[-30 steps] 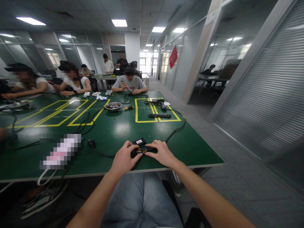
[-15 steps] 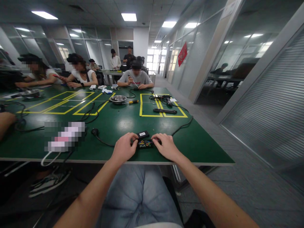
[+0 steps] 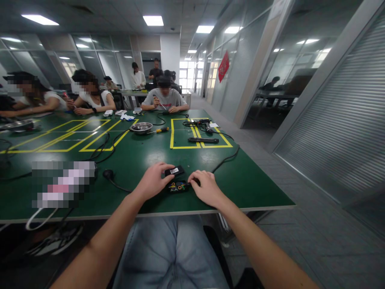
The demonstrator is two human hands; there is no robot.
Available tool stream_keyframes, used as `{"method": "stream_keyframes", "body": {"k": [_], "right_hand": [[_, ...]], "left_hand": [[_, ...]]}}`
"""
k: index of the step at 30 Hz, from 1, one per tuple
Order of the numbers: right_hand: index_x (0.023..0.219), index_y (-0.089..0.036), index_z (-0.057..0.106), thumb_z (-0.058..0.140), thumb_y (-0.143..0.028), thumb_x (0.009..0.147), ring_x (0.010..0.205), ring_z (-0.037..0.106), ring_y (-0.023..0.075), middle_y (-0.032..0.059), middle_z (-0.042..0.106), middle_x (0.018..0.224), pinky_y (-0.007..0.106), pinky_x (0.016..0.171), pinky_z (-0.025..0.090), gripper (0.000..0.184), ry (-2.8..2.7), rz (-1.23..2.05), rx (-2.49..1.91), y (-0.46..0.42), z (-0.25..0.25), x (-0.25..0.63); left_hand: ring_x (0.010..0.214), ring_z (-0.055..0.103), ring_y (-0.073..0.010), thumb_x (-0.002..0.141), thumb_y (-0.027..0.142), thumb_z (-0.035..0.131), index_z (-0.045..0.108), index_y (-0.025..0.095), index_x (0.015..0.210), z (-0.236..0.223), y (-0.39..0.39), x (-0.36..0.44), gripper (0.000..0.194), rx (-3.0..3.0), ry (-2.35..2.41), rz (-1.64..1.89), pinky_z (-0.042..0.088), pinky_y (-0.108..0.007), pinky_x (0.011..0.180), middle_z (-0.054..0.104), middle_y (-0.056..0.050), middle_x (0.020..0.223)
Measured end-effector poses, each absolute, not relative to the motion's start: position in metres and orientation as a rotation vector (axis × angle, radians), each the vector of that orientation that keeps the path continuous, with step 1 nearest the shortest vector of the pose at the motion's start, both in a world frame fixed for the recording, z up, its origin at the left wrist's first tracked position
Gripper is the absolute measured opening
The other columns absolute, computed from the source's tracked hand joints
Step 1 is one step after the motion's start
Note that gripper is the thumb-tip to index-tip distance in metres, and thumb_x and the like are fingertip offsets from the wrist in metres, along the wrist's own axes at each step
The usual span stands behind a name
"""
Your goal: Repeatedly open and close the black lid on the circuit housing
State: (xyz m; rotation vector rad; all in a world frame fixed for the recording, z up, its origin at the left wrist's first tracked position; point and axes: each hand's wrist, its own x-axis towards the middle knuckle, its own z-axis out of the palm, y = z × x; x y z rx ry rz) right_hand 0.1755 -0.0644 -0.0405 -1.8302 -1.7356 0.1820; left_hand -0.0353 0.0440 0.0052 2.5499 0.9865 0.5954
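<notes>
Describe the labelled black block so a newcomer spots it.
Start at the green table, near edge, between the person's two hands. The black block sits at the left hand's fingertips, just beyond the open casing. Unlike that casing, it shows a white label and no exposed parts.

Faded blue jeans (image 3: 177, 253), bare forearms, ungloved hands

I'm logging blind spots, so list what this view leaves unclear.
All in the head view:
Print on the white label: too small.
Whether the right hand grips the cord: hidden by its fingers.
Contents of the metal bowl: too small.
Pink-and-white item: pixelated.
</notes>
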Motion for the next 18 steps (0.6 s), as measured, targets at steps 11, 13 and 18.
{"method": "stream_keyframes", "body": {"k": [11,13,18], "right_hand": [[0.092,-0.025,0.071,0.059,-0.016,0.100,0.099,0.063,0.0261,0.0051,0.074,0.097,0.043,0.098,0.040,0.017,-1.738,0.148,-1.800,-0.072,-0.039,0.171],[0.093,-0.025,0.071,0.058,-0.017,0.100,0.098,0.064,0.0262,0.0056,0.074,0.096,0.043,0.096,0.041,0.016,-1.753,0.140,-1.783,-0.072,-0.039,0.171],[0.093,-0.025,0.071,0.058,-0.017,0.101,0.095,0.065,0.0249,0.0046,0.075,0.094,0.039,0.092,0.043,0.018,-1.770,0.136,-1.759,-0.070,-0.042,0.174]], "left_hand": [[0.108,0.066,-0.0264,0.105,0.027,0.064,0.077,0.026,0.138,-0.018,0.022,-0.065,0.036,2.622,0.629,0.658,0.056,-0.043,0.101,0.073,-0.011,0.123],[0.108,0.066,-0.0273,0.106,0.027,0.063,0.076,0.025,0.140,-0.019,0.021,-0.064,0.036,2.667,0.625,0.663,0.056,-0.045,0.101,0.073,-0.011,0.124],[0.111,0.064,-0.0282,0.109,0.025,0.057,0.073,0.023,0.142,-0.020,0.015,-0.061,0.036,2.760,0.615,0.697,0.056,-0.046,0.102,0.073,-0.013,0.131]]}}
